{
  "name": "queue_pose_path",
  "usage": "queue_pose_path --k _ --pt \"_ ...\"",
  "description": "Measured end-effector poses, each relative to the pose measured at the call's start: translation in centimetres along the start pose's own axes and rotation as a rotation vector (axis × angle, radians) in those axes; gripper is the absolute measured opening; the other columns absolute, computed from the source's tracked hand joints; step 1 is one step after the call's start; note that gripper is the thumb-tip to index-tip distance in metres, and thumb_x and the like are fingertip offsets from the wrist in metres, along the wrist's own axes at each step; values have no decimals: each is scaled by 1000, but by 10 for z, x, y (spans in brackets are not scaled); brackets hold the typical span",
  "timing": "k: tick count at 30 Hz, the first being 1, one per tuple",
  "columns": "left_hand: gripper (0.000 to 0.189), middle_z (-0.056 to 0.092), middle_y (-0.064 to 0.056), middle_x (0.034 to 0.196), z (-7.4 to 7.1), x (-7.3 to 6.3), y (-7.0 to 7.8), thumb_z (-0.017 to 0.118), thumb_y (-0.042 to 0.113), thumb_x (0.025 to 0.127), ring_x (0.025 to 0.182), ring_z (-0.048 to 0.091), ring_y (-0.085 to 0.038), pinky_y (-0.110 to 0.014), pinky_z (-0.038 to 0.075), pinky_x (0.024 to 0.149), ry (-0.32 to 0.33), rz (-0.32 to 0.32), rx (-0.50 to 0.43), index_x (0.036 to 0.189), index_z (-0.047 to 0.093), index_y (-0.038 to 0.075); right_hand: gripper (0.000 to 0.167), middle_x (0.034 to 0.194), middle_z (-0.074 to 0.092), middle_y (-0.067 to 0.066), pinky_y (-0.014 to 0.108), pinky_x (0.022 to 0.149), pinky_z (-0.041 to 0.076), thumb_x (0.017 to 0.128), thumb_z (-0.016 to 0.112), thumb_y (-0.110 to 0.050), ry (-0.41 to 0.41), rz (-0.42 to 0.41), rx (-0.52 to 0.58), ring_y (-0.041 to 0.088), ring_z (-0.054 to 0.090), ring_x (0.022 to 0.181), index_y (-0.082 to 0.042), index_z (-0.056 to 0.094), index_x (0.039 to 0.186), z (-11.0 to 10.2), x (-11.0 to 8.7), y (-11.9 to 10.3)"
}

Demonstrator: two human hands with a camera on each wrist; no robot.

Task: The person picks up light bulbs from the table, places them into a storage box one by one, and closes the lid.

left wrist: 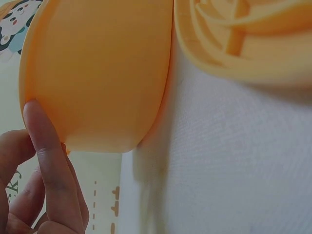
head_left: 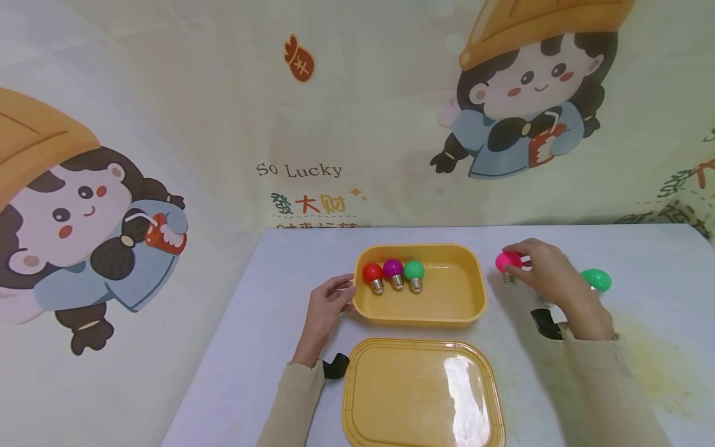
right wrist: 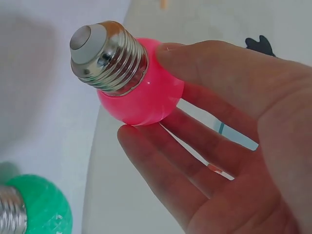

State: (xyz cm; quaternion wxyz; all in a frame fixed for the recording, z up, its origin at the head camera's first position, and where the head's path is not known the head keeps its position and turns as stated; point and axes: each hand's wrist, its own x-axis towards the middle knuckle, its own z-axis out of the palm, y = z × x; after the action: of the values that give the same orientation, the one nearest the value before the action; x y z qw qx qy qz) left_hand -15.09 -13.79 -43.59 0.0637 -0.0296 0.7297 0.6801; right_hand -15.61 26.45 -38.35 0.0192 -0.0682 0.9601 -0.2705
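My right hand (head_left: 550, 273) pinches a pink light bulb (head_left: 508, 262) between thumb and fingertips, right of the yellow box (head_left: 475, 304). In the right wrist view the bulb's silver screw base (right wrist: 109, 58) points away from the palm. My left hand (head_left: 329, 304) rests its fingers against the box's left end; in the left wrist view a straight finger (left wrist: 46, 141) lies on the outer wall. Inside the box, on the left side, lie a red bulb (head_left: 373, 273), a purple bulb (head_left: 393, 268) and a green bulb (head_left: 414, 270), bases toward me.
Another green bulb (head_left: 596, 280) lies on the white table (head_left: 246, 347), beyond my right wrist and partly hidden by it. A yellow lid (head_left: 402, 397) lies in front of the box, nearer to me. A printed cloth (head_left: 223, 124) hangs behind the table.
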Motion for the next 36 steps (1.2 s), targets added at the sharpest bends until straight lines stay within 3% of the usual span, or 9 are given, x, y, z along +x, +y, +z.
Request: queue_pose_path --k 4,17,36 --pt "36 62 -23 120 -1 6 -12 69 11 93 82 66 -24 -23 59 66 12 13 -10 128 64 2 46 120 57 31 54 83 58 88 75 -14 -1 -1 15 49 58 105 8 61 125 1 0 -7" --pt "37 62 -21 120 -1 5 -9 69 11 93 80 65 -19 -24 60 68 11 3 -8 129 63 2 46 125 56 27 55 86 57 88 75 -14 18 36 34 45 55 112 2 60 129 -1 3 -31" --pt "33 64 -19 114 -1 4 -10 69 7 93 85 67 -23 -25 60 66 16 26 -15 125 65 1 43 124 59 27 55 91 54 89 74 -9 19 -69 37 43 58 111 4 61 127 7 12 -56"
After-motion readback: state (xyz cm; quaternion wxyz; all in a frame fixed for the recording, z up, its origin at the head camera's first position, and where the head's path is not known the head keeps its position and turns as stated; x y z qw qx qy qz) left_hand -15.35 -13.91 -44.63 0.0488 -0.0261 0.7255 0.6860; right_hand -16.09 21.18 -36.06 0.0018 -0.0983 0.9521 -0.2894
